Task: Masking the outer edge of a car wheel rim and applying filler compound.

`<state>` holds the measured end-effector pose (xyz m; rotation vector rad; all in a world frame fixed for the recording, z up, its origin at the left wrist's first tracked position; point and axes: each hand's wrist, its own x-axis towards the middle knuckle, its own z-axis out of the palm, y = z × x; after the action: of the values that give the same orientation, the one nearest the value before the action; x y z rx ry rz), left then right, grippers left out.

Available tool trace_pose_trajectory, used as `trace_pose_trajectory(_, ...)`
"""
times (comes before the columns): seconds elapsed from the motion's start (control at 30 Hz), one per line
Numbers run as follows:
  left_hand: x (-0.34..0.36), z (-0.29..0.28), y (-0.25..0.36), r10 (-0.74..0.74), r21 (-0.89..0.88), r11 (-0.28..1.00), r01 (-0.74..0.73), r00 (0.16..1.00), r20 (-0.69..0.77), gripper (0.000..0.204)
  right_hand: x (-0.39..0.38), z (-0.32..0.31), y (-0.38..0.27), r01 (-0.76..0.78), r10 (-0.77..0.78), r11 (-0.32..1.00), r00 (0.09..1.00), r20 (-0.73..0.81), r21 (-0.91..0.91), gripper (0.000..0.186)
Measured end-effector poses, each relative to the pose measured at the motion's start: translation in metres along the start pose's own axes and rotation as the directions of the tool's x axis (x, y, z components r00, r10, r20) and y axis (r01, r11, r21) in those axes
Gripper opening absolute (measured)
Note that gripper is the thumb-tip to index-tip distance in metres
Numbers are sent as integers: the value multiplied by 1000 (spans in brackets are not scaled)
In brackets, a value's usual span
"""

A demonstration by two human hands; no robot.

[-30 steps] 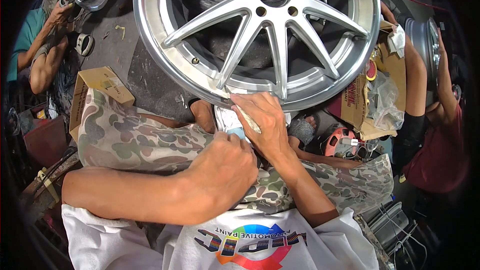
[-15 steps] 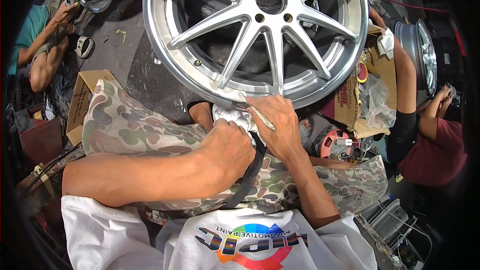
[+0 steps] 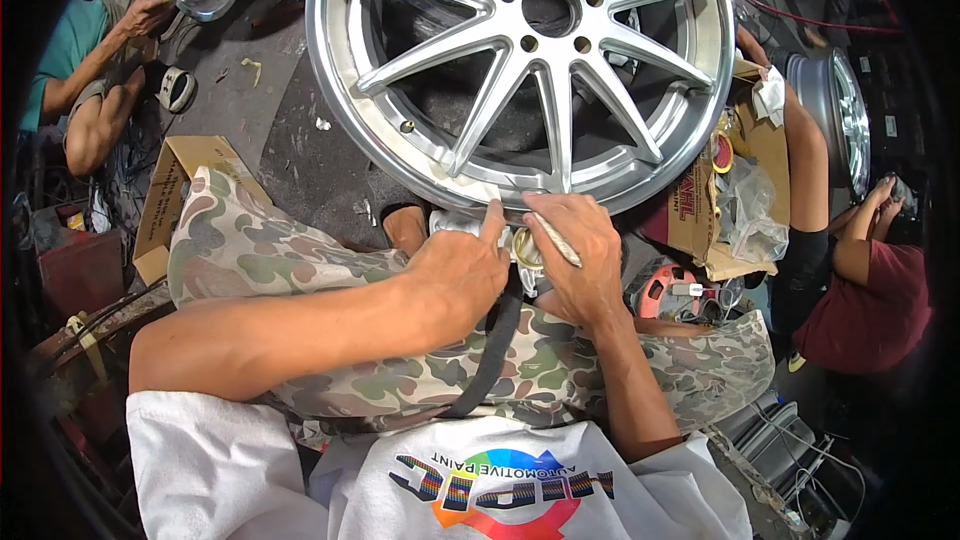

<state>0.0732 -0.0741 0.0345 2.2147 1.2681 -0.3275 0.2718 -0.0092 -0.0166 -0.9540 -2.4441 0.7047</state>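
A silver multi-spoke wheel rim stands before me, cream masking tape along its inner lip. My left hand is at its near edge, index finger stretched onto the tape and the other fingers curled with nothing plainly in them. Beside it, my right hand is closed on a slim pale-handled tool, with fingertips against the rim's edge. The tool's tip is hidden. Between my hands shows part of a tape roll; I cannot tell what supports it. White crumpled material lies below the rim.
An open cardboard box with plastic and tape sits at right, a person's arm beside it. Another carton is at left. Other people handle wheels on both sides. A red round device with cables lies near my right knee.
My left hand has gone from a fist to a stretched index finger on the rim's edge. My right hand has shifted slightly right. The tape roll has come into view between them.
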Motion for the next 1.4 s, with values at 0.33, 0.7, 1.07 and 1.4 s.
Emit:
trace_pose_trajectory(0.33, 4, -13, -6, -104, 38, 994, 100, 983, 151, 60, 2, 30, -5, -145, 173, 938, 983, -63, 315, 23)
trace_pose_trajectory(0.7, -12, -3, 0, 14, -1, 1000, -14, 999, 52, 44, 8, 41, -14, -64, 82, 963, 995, -58, 261, 26)
trace_pose_trajectory(1.07, -15, -2, 0, -13, 22, 1000, 14, 1000, -21, 46, 2, 26, -13, -117, 137, 965, 988, -68, 235, 25)
trace_pose_trajectory(1.4, 23, 30, -33, -4, 149, 988, 38, 975, -224, 46, -18, -31, -2, -219, 312, 935, 883, -351, 280, 24)
